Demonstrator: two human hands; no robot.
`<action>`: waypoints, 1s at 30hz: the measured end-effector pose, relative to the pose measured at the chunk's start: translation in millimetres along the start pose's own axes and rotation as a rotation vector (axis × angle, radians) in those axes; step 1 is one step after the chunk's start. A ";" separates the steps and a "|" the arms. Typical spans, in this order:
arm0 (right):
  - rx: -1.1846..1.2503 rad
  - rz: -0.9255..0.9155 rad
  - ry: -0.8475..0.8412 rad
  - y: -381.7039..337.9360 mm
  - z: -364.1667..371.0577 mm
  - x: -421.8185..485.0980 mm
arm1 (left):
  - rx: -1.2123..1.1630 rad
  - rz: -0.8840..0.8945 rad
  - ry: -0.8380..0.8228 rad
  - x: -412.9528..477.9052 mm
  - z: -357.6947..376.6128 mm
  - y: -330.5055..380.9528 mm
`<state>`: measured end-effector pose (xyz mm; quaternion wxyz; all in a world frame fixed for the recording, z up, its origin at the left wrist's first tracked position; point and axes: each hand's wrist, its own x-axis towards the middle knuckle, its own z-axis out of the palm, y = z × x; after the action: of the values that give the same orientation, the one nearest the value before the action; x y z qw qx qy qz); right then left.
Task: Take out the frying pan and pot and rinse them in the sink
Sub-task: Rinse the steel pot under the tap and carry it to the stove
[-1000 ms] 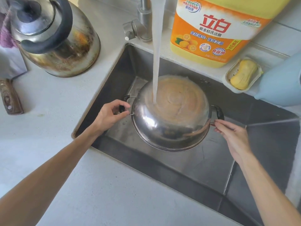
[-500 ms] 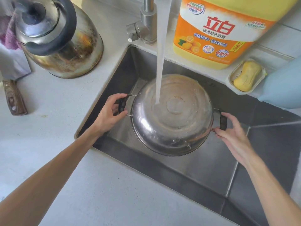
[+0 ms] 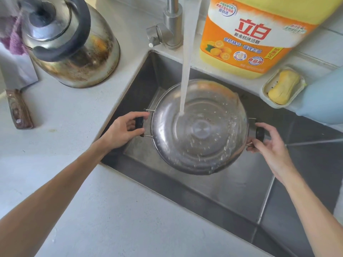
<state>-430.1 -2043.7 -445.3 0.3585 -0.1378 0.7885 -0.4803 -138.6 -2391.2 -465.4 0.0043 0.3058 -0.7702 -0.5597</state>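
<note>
A round steel pot with two black side handles is held bottom-up over the steel sink. My left hand grips its left handle and my right hand grips its right handle. A stream of tap water falls from the faucet onto the pot's upturned base and splashes off in droplets. No frying pan is in view.
A stained steel kettle stands on the grey counter left of the sink. A big orange detergent bottle, a soap bar in a dish and a pale blue container line the sink's back edge. A wooden knife handle lies far left.
The pot has tipped so that its base faces more toward me, and the water now strikes nearer the base's far side. Both hands kept hold of the handles.
</note>
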 end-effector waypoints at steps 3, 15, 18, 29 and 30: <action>-0.062 -0.005 0.010 -1.0 1.5 1.0 | 0.044 0.045 -0.007 1.8 0.9 2.0; -0.100 0.058 -0.036 -4.2 7.2 -5.5 | 0.133 0.237 0.085 -5.1 3.1 15.8; -0.107 0.020 -0.045 -5.4 10.0 -6.2 | 0.101 0.203 0.097 -5.8 -0.3 9.8; -0.250 -0.209 -0.042 -25.7 4.8 -20.0 | 0.174 -0.055 0.127 7.8 6.1 -17.7; -0.243 -0.221 -0.039 -26.4 3.6 -19.6 | 0.183 -0.066 0.117 8.1 6.8 -18.0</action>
<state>-417.2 -2048.2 -415.2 0.2996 -0.2754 0.8136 -0.4153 -139.1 -2392.6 -486.2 0.0027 0.3624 -0.8058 -0.4683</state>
